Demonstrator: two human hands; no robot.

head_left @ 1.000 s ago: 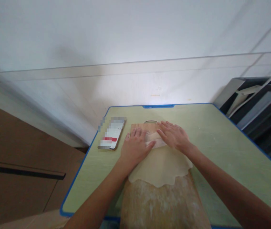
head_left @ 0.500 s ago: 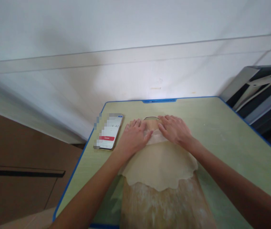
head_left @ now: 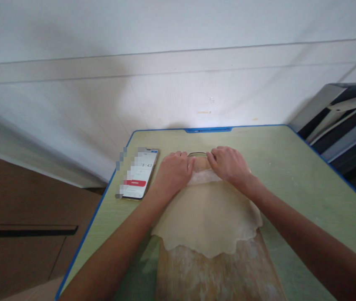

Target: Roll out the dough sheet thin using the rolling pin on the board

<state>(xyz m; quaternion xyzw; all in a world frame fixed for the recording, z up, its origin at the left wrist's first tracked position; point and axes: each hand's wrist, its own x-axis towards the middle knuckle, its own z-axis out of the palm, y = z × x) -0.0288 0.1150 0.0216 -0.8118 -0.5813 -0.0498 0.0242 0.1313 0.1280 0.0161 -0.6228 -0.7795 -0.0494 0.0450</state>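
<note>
A thin, pale dough sheet [head_left: 206, 217] with a wavy near edge lies over a floured wooden board [head_left: 215, 276]. A paler strip runs across its far end, where the dough seems doubled over. My left hand [head_left: 173, 171] is closed at the far left of the sheet, fingers curled and thumb beside them. At the far right, my right hand [head_left: 230, 165] is curled in the same way. Both appear to grip the dough's far end, though the fingertips are hidden. Between the hands, the board's metal handle [head_left: 197, 154] shows.
A phone [head_left: 138, 175] with a timer on its screen lies left of my left hand. The green table [head_left: 293, 179] has a blue rim and stands against a white wall [head_left: 171, 92]. Dark folded items with a metal bracket [head_left: 350, 104] lean at the right.
My fingers, flatter before, have curled in on both hands. The dough's near edge lies slightly farther toward me. The camera view has shifted a little.
</note>
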